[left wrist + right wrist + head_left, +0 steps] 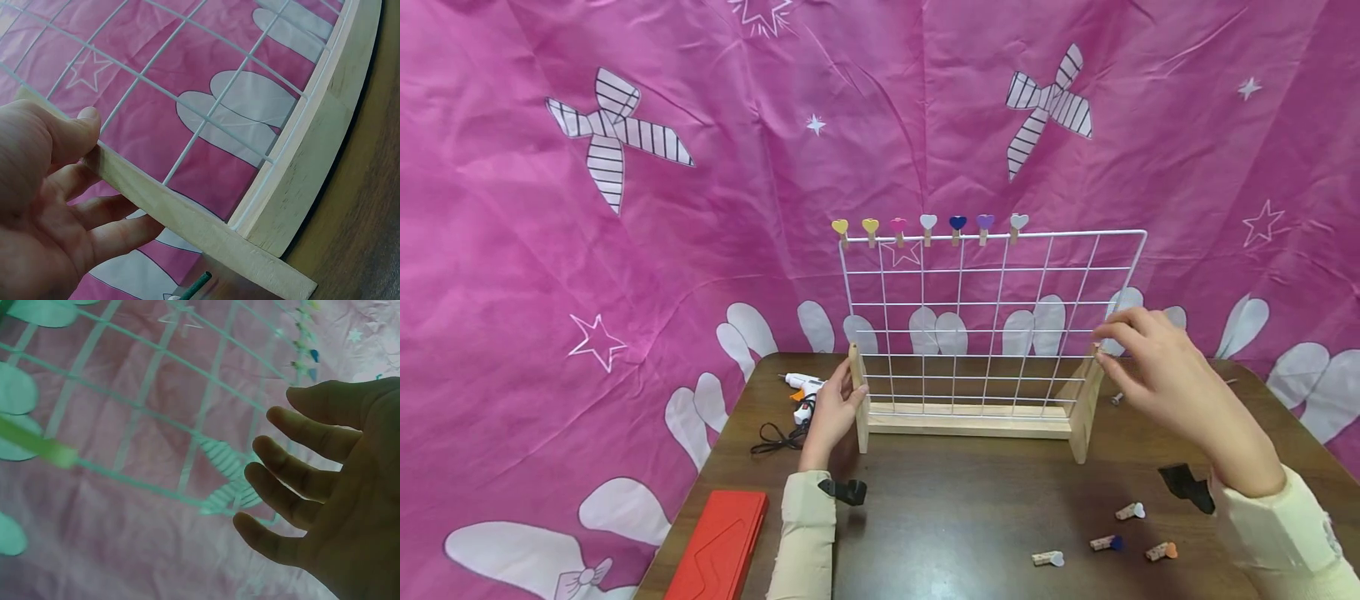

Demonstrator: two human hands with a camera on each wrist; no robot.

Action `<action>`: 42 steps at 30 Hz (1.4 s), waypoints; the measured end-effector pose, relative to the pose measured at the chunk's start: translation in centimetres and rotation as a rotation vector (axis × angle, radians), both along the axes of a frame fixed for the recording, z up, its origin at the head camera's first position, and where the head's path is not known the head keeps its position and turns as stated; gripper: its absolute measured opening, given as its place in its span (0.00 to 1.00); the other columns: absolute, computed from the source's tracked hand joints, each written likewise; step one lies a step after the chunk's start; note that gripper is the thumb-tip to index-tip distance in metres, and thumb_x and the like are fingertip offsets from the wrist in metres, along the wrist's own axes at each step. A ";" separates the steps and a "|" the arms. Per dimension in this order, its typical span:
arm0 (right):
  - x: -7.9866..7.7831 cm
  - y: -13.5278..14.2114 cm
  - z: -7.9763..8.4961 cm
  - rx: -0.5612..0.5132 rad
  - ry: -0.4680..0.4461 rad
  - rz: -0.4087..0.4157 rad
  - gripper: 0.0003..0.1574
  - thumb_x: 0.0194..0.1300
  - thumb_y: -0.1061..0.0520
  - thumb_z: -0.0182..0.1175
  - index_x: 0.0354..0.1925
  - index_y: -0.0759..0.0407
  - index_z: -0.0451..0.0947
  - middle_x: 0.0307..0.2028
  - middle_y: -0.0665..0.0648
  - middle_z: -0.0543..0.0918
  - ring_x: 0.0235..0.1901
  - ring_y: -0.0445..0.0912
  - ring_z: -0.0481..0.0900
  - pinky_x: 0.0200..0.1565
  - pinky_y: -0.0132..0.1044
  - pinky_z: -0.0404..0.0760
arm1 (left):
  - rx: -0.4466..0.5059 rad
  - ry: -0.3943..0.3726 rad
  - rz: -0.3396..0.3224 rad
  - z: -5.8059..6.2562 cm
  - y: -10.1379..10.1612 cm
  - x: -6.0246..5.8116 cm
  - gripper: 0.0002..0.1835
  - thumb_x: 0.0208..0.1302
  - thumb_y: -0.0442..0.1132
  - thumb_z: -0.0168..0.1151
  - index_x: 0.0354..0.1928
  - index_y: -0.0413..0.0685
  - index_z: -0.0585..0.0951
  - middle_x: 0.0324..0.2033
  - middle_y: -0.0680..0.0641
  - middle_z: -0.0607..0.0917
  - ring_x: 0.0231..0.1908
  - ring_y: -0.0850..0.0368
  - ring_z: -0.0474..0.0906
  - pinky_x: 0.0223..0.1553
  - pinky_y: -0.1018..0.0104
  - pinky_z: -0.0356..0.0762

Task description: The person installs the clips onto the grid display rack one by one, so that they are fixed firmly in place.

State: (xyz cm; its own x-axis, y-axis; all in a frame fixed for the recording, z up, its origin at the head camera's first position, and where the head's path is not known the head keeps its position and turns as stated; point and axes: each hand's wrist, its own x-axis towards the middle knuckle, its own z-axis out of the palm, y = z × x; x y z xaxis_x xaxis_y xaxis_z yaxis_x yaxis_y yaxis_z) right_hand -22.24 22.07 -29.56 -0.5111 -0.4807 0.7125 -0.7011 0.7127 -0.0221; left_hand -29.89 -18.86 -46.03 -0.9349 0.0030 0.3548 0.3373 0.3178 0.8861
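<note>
Wire grid (991, 331) stands in the wooden base (970, 426) on the worktop (940, 517). Left hand (833, 408) grips the base's left post (861, 425); right hand (1165, 375) wide, beside the base's right post (1084, 421). I'd steady both posts evenly so the base sits square.

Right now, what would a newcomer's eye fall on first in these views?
Probably the bright pink backdrop with its striped bows, behind the table. Next, the white wire grid on its wooden stand, seven heart-topped clips along its top; the left hand grips the left upright, the right hand is by the right upright. Then the red box at front left.
</note>
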 end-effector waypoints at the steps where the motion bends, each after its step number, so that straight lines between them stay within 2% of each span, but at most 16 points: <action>1: 0.1 0.4 -0.6 0.005 -0.001 0.006 0.17 0.46 0.66 0.65 0.39 0.62 0.78 0.38 0.58 0.76 0.37 0.54 0.72 0.35 0.47 0.68 | 0.000 0.001 -0.002 0.0 0.0 0.0 0.31 0.62 0.29 0.57 0.67 0.38 0.61 0.59 0.34 0.70 0.57 0.45 0.70 0.54 0.56 0.72; 6: 0.3 2.1 -4.3 0.045 -0.044 0.003 0.16 0.46 0.65 0.66 0.37 0.58 0.78 0.36 0.53 0.77 0.34 0.49 0.73 0.30 0.46 0.70 | -0.002 -0.013 0.017 0.1 0.0 0.0 0.31 0.62 0.29 0.58 0.67 0.40 0.62 0.59 0.35 0.71 0.57 0.46 0.70 0.54 0.58 0.72; 12: 0.5 4.2 -9.6 0.106 -0.126 -0.026 0.16 0.41 0.66 0.69 0.34 0.58 0.79 0.33 0.50 0.77 0.36 0.50 0.73 0.32 0.46 0.72 | -0.004 -0.012 0.012 0.0 0.1 0.0 0.31 0.62 0.29 0.57 0.67 0.39 0.61 0.59 0.34 0.70 0.57 0.45 0.70 0.54 0.58 0.72; 17: 1.2 5.5 -13.6 0.153 -0.216 -0.062 0.17 0.40 0.63 0.71 0.32 0.54 0.80 0.33 0.47 0.76 0.34 0.48 0.74 0.26 0.42 0.74 | 0.000 -0.022 0.013 0.0 0.1 0.0 0.30 0.62 0.29 0.57 0.67 0.40 0.62 0.59 0.34 0.70 0.56 0.46 0.71 0.54 0.58 0.73; 21: 1.8 6.3 -15.8 0.178 -0.331 -0.092 0.16 0.42 0.62 0.71 0.32 0.51 0.79 0.33 0.44 0.75 0.34 0.46 0.74 0.26 0.40 0.74 | 0.005 -0.025 0.012 0.1 0.1 0.0 0.30 0.63 0.29 0.57 0.67 0.41 0.62 0.58 0.34 0.71 0.56 0.46 0.71 0.54 0.59 0.73; 24: 2.2 6.8 -16.8 0.192 -0.427 -0.122 0.15 0.44 0.61 0.71 0.33 0.49 0.79 0.34 0.44 0.75 0.35 0.46 0.75 0.28 0.41 0.75 | 0.009 -0.021 0.011 0.1 0.1 0.0 0.30 0.63 0.30 0.57 0.67 0.41 0.62 0.58 0.34 0.71 0.55 0.46 0.72 0.53 0.58 0.73; 26: 2.4 7.0 -17.3 0.201 -0.499 -0.148 0.15 0.45 0.60 0.70 0.35 0.51 0.80 0.37 0.49 0.77 0.38 0.50 0.76 0.31 0.45 0.77 | 0.006 -0.015 0.007 0.1 0.1 0.0 0.30 0.63 0.30 0.57 0.67 0.40 0.62 0.58 0.34 0.71 0.55 0.45 0.72 0.53 0.58 0.73; 31: 2.8 7.7 -18.1 0.216 -0.681 -0.208 0.17 0.45 0.62 0.69 0.38 0.61 0.80 0.42 0.67 0.79 0.46 0.66 0.73 0.40 0.62 0.75 | -0.003 -0.008 -0.009 -0.1 0.2 -0.1 0.30 0.63 0.30 0.56 0.67 0.40 0.61 0.59 0.35 0.69 0.56 0.45 0.70 0.54 0.56 0.72; 33: 2.8 7.8 -18.4 0.221 -0.705 -0.205 0.16 0.44 0.62 0.69 0.36 0.59 0.81 0.40 0.64 0.80 0.46 0.65 0.74 0.40 0.61 0.75 | -0.001 -0.012 -0.008 -0.2 0.2 -0.2 0.30 0.63 0.30 0.56 0.67 0.41 0.61 0.59 0.35 0.70 0.56 0.45 0.70 0.54 0.56 0.72; 36: 2.8 8.1 -18.7 0.237 -0.688 -0.185 0.16 0.41 0.62 0.70 0.32 0.52 0.80 0.35 0.50 0.78 0.39 0.54 0.76 0.34 0.49 0.78 | -0.001 -0.020 -0.006 -0.3 0.1 -0.2 0.30 0.63 0.30 0.56 0.67 0.42 0.61 0.59 0.35 0.70 0.56 0.45 0.71 0.54 0.55 0.72; 38: 2.8 8.2 -18.9 0.253 -0.655 -0.171 0.17 0.38 0.62 0.71 0.29 0.47 0.79 0.31 0.43 0.74 0.34 0.46 0.75 0.28 0.41 0.75 | -0.001 -0.028 -0.009 -0.3 0.1 -0.3 0.30 0.63 0.31 0.56 0.67 0.42 0.61 0.59 0.36 0.70 0.56 0.45 0.70 0.54 0.55 0.72; 42: 2.7 8.2 -19.1 0.267 -0.633 -0.159 0.17 0.37 0.62 0.71 0.26 0.44 0.77 0.27 0.39 0.70 0.30 0.39 0.71 0.24 0.35 0.70 | 0.005 -0.034 -0.013 0.1 0.0 0.0 0.31 0.63 0.30 0.56 0.67 0.41 0.61 0.59 0.35 0.69 0.56 0.44 0.70 0.54 0.53 0.71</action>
State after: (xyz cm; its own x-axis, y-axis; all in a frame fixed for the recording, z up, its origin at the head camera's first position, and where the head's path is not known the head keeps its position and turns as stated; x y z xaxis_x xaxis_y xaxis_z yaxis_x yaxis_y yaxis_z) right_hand -19.56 30.31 -48.62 -0.8670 -0.4828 0.1229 -0.4982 0.8432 -0.2020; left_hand -29.93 -18.86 -45.91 -0.9464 0.0138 0.3226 0.3108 0.3095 0.8987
